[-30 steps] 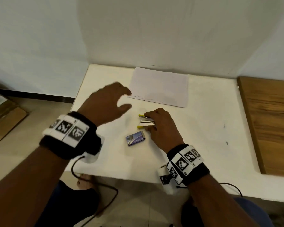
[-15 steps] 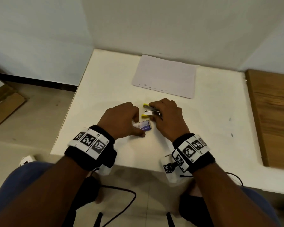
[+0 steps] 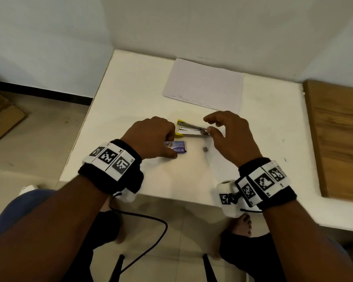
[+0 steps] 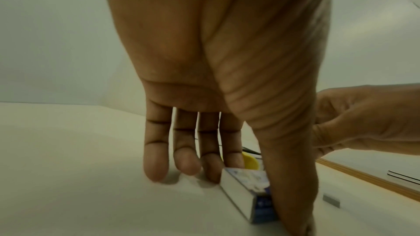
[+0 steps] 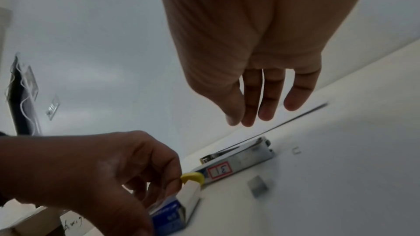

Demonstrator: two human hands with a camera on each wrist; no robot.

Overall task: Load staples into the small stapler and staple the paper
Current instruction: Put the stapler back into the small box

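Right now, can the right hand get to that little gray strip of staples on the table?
Probably yes. The right hand hovers open above the stapler, and the strip of staples lies bare on the table just below it, nothing covering it.

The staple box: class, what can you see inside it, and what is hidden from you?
Nothing inside shows. The staple box lies on the white table, pinched by the left hand, which covers its near end. Only one loose strip of staples lies outside it.
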